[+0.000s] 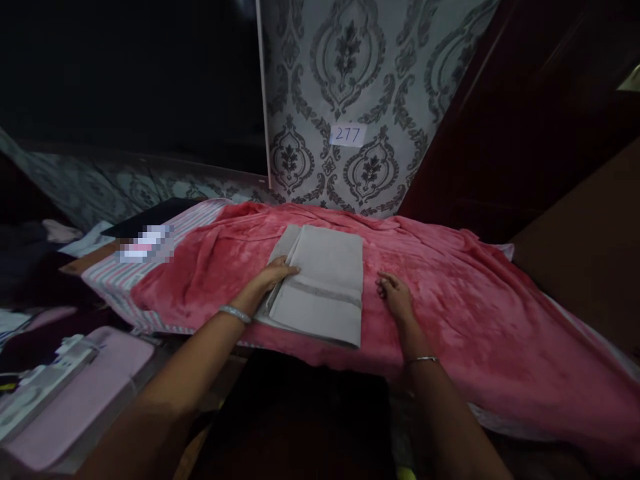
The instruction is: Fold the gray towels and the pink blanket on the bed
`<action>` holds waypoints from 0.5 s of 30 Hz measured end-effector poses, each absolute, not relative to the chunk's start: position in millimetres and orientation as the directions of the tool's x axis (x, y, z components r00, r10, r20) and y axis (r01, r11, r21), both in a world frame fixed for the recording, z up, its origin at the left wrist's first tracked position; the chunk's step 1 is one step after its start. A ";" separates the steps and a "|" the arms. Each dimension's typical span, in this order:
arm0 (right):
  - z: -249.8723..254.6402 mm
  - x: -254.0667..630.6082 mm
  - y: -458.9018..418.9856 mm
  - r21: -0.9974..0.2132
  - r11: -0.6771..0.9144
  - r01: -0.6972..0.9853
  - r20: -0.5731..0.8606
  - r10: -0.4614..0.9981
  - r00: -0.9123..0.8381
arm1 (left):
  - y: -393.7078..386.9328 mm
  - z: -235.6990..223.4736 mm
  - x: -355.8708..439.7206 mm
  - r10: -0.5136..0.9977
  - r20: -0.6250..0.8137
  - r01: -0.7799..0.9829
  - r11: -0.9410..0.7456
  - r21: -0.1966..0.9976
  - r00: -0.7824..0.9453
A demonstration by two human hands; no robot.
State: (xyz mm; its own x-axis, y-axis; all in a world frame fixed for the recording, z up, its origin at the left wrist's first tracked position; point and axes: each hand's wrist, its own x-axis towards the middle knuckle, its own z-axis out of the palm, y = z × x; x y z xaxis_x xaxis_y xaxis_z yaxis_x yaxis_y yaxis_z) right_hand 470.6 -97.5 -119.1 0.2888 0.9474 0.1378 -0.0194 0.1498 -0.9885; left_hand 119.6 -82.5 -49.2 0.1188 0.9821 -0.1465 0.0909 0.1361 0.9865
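Note:
A folded grey cloth (325, 267) with a darker band across it lies on a pink-red plush blanket (440, 313). My left hand (277, 273) grips the cloth's left edge, thumb on top and the other fingers mostly hidden in or under the layers. To the right of the cloth, apart from it, my right hand (395, 293) hovers over or rests on the blanket; which of these I cannot tell. Its fingers are curled in, and nothing shows in them. Each wrist wears a bracelet.
A large dark screen (135, 87) stands behind at left, before patterned wallpaper (345, 60) bearing a "277" paper (347, 135). Striped fabric (110, 280) shows under the blanket. At lower left a white power strip (50, 380) lies on a pink lid (100, 400). Dark red furniture (480, 133) rises at right.

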 end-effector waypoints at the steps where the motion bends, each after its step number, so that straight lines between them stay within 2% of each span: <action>1: -119.4 471.0 -97.9 -0.988 0.151 -0.018 0.139 0.947 0.289 | -84.9 -48.3 119.7 0.982 -0.142 0.125 0.127 0.984 0.124; 6: -119.5 471.2 -98.5 -0.987 0.161 -0.010 0.152 0.947 0.282 | -97.5 -47.5 119.8 0.992 -0.104 0.325 0.074 0.943 0.076; 11: -119.8 469.8 -97.2 -0.986 0.164 0.013 0.161 0.944 0.288 | -102.9 -33.8 118.2 0.998 -0.058 0.521 0.040 0.853 0.018; 13: -120.3 468.9 -96.4 -0.986 0.166 0.032 0.168 0.942 0.289 | -104.8 -22.4 122.0 0.999 0.002 0.626 0.025 0.780 -0.044; 15: -121.4 468.4 -95.9 -0.984 0.168 0.056 0.177 0.941 0.289 | -110.3 -12.3 131.6 0.989 0.140 0.783 -0.050 0.620 -0.048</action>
State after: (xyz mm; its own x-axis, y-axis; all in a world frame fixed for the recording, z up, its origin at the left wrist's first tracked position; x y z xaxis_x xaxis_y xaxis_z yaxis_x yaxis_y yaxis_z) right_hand 468.4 -95.9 -121.4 0.2891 0.9408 0.1768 0.0558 0.1678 -0.9842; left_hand 131.6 -110.3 -12.3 -0.0479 0.9890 0.1397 0.7833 -0.0496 0.6197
